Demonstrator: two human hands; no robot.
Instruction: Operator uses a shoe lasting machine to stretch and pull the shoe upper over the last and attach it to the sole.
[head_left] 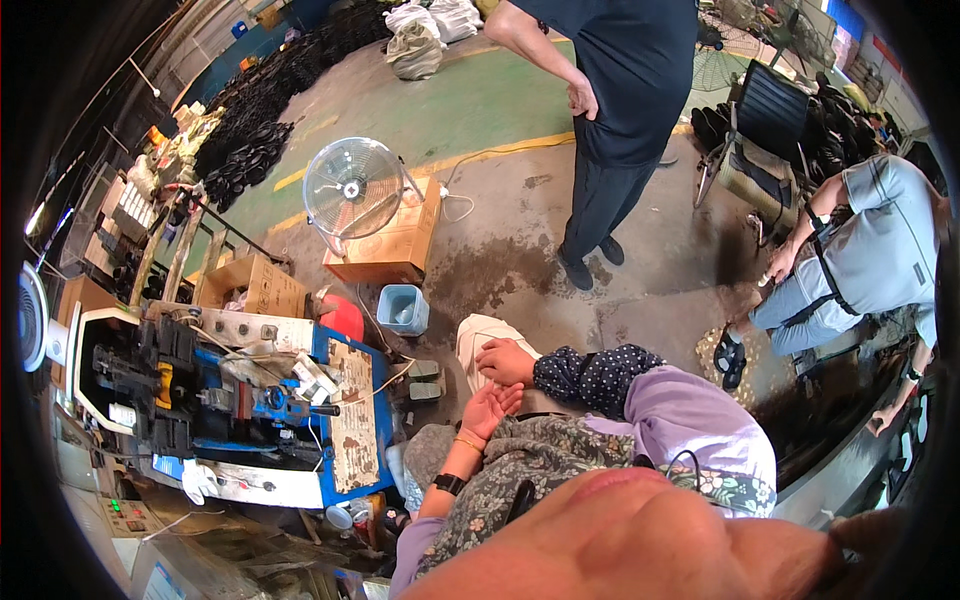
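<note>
My left hand (488, 411) lies palm up over my lap, fingers stretched out and slightly bent, with nothing in it. A black watch (450, 483) and a thin bracelet sit on that wrist. Just beyond it is my right hand (508, 361), back upward, coming from a dark polka-dot sleeve cover (595, 378). Its fingers are loosely spread, close to or touching the left fingertips; I cannot tell which. I see nothing held in it. Beneath both hands are light trousers (480, 340) and a floral apron (520, 450).
To the left stands a blue-framed machine (330, 480) with a worn panel. Ahead are a fan (352, 190) on a cardboard box (385, 255) and a light-blue bin (403, 310). One person (630, 110) stands ahead; another (880, 240) sits at the right, near an office chair (765, 125).
</note>
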